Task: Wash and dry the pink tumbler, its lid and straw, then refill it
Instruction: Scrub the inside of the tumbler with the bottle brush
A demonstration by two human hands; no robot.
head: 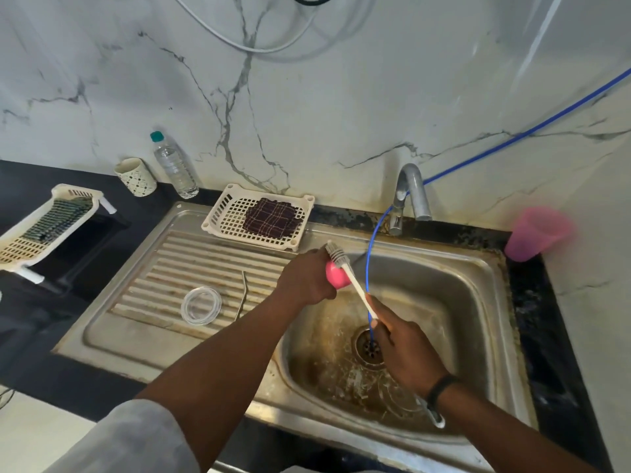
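Note:
My left hand [307, 281] is closed around a pink tumbler [338, 278] over the left edge of the sink basin; only its rounded pink end shows past my fingers. My right hand [406, 353] pinches the white handle of a bottle brush [358, 291]. The bristle head rests against the top of the tumbler, beside my left knuckles. A clear round lid [200, 305] lies flat on the ribbed drainboard. A thin metal straw [242, 298] lies next to it, to its right.
The steel sink [461, 302] has a faucet [411, 192] and a blue hose [370, 247] running down to the drain. A translucent pink cup [536, 233] stands at the right, a basket with a dark cloth [269, 216] behind the drainboard. A water bottle [174, 165], mug [135, 177] and rack [44, 220] are at left.

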